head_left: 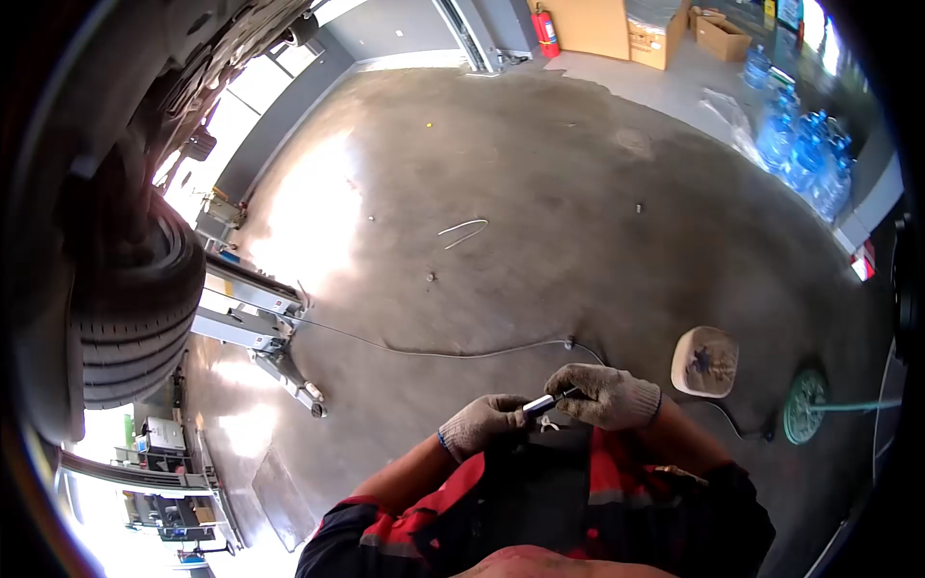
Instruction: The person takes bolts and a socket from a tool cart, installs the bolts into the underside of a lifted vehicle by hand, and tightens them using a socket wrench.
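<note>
Both my hands wear dirty, light-coloured knit gloves and meet in front of my chest. My left hand (pixel 482 424) is closed around the lower left end of a small silver and black tool (pixel 541 406). At the tool's dark upper end, my right hand (pixel 602 393) has its fingers pinched together. A small whitish piece (pixel 548 423) shows just below the tool; what it belongs to is unclear. The exact kind of tool is too small to tell.
A raised car's tyre (pixel 140 318) hangs at the left, near a lift arm (pixel 279 371). A cable (pixel 453 354) crosses the floor. At the right are a worn stool (pixel 705 362), a green round base (pixel 806 407) and blue water bottles (pixel 809 159). A fire extinguisher (pixel 545 31) stands behind.
</note>
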`<action>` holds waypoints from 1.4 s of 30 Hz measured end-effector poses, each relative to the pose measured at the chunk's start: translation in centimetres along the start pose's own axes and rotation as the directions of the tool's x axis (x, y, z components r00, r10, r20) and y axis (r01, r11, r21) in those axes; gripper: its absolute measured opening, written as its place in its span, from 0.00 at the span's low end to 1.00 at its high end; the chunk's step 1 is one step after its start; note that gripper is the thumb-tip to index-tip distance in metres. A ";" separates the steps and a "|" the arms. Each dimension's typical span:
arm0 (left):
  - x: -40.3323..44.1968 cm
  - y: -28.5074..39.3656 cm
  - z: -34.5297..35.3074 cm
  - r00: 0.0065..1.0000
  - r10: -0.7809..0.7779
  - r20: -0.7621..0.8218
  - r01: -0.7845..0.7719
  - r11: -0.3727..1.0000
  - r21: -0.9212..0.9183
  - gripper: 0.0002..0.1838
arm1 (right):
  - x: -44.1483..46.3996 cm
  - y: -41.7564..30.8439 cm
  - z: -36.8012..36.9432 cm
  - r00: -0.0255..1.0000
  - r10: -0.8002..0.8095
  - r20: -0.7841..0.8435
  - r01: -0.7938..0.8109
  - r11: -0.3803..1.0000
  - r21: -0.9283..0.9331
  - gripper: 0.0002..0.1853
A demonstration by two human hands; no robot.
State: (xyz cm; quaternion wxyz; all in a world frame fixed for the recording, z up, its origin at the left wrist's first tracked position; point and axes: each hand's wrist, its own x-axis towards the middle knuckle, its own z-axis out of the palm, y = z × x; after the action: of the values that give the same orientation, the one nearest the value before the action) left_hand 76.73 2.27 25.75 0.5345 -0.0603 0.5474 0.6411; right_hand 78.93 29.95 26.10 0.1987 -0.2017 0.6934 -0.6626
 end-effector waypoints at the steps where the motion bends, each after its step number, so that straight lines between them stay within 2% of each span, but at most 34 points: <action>1: 0.6 1.5 -0.8 1.000 -0.026 0.011 0.026 0.999 0.031 0.30 | 1.8 0.1 -1.6 0.999 -0.004 0.041 0.006 0.998 -0.056 0.10; 2: 2.0 2.1 -2.0 1.000 0.004 0.003 -0.004 1.000 0.003 0.32 | 3.7 0.3 -3.1 0.994 0.053 0.095 -0.052 0.998 -0.020 0.10; 5: 5.0 4.3 -5.5 0.998 0.008 -0.058 -0.012 0.998 -0.069 0.35 | 9.5 0.5 -6.7 0.988 0.048 0.147 -0.022 0.985 -0.173 0.12; 6: 5.4 5.6 -5.9 0.999 0.022 -0.037 -0.028 0.986 -0.164 0.35 | 11.4 0.8 -7.5 0.984 0.104 0.142 -0.087 0.989 -0.122 0.14; 9: 8.9 5.3 -11.7 0.999 0.009 -0.034 -0.012 0.996 -0.084 0.35 | 17.2 2.9 -10.0 0.984 0.011 0.176 0.030 0.974 -0.224 0.14; 11: 11.0 8.0 -13.7 0.990 0.037 -0.134 -0.030 0.998 0.059 0.31 | 21.5 4.3 -12.1 0.977 0.084 0.194 -0.035 0.969 -0.243 0.15; 13: 13.2 11.4 -17.0 0.997 -0.065 -0.028 0.065 0.998 0.008 0.31 | 25.2 4.7 -14.1 0.974 0.125 0.187 -0.073 0.961 -0.265 0.15; 14: 14.7 13.5 -18.7 0.997 -0.071 -0.023 0.071 0.997 0.019 0.31 | 27.3 4.5 -15.7 0.972 0.157 0.175 -0.103 0.953 -0.286 0.16; 17: 16.3 18.4 -21.9 0.991 -0.112 -0.069 0.114 0.993 0.025 0.31 | 33.3 0.8 -20.1 0.848 0.482 0.223 -0.440 0.873 -0.211 0.20; 20: 18.4 25.7 -23.2 0.980 -0.132 -0.150 0.137 0.990 0.027 0.27 | 37.9 1.1 -22.8 0.891 0.433 0.141 -0.383 0.880 -0.280 0.23; 21: 18.9 27.9 -22.7 0.965 -0.122 -0.231 0.148 0.984 0.101 0.26 | 39.0 0.6 -23.4 0.895 0.429 0.119 -0.376 0.872 -0.313 0.24; 23: 20.1 29.9 -23.8 0.978 -0.107 -0.177 0.123 0.989 0.083 0.27 | 41.2 0.7 -25.2 0.884 0.453 0.114 -0.411 0.871 -0.268 0.24; 25: 22.1 30.9 -25.7 0.968 -0.125 -0.216 0.143 0.987 0.073 0.27 | 43.4 2.1 -26.8 0.903 0.419 0.098 -0.382 0.885 -0.268 0.24; 28: 24.1 33.4 -27.4 0.952 -0.149 -0.266 0.165 0.985 0.041 0.26 | 47.2 2.0 -30.4 0.844 0.503 0.186 -0.467 0.860 -0.207 0.24; 30: 25.6 34.2 -28.8 0.953 -0.142 -0.266 0.146 0.989 -0.004 0.24 | 49.5 5.1 -32.1 0.905 0.343 0.250 -0.322 0.939 -0.123 0.21; 31: 26.6 35.4 -28.2 0.932 -0.126 -0.339 0.099 0.990 -0.096 0.23 | 50.8 5.3 -33.6 0.922 0.262 0.285 -0.249 0.965 -0.083 0.20; 33: 28.5 37.4 -25.8 0.872 -0.122 -0.474 -0.018 0.960 -0.280 0.20 | 53.4 4.7 -37.4 0.891 0.194 0.410 -0.136 0.976 -0.168 0.17; 34: 29.5 36.9 -26.1 0.873 -0.091 -0.479 -0.067 0.951 -0.302 0.22 | 54.4 4.3 -38.9 0.871 0.149 0.469 -0.066 0.980 -0.189 0.16; 35: 29.8 36.6 -26.1 0.861 -0.065 -0.505 -0.071 0.967 -0.245 0.22 | 55.3 4.0 -40.0 0.847 0.100 0.522 0.004 0.981 -0.195 0.16; 37: 30.3 37.9 -25.6 0.835 0.004 -0.550 -0.082 0.990 -0.118 0.23 | 57.7 4.4 -41.4 0.807 0.073 0.585 0.042 0.983 -0.181 0.15; 38: 30.5 38.0 -25.7 0.812 0.022 -0.584 -0.126 0.982 -0.139 0.25 | 58.6 4.5 -41.7 0.808 0.037 0.588 0.087 0.980 -0.180 0.15; 40: 30.6 39.1 -24.8 0.785 0.021 -0.620 -0.201 0.954 -0.223 0.25 | 59.9 4.1 -42.5 0.806 -0.025 0.592 0.147 0.976 -0.160 0.15; 41: 30.5 39.5 -24.2 0.772 0.014 -0.636 -0.233 0.936 -0.263 0.25 | 60.9 4.1 -42.7 0.767 -0.028 0.641 0.174 0.971 -0.165 0.15; 42: 30.8 39.8 -24.1 0.810 0.014 -0.586 -0.334 0.832 -0.442 0.25 | 62.1 4.4 -42.8 0.727 -0.030 0.686 0.198 0.966 -0.168 0.15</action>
State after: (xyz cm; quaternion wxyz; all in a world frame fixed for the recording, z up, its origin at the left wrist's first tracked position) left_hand 21.60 9.71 21.22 0.2489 -0.3368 0.4858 0.7672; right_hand 3.49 32.32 23.05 0.3714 -0.4932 0.6310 -0.4697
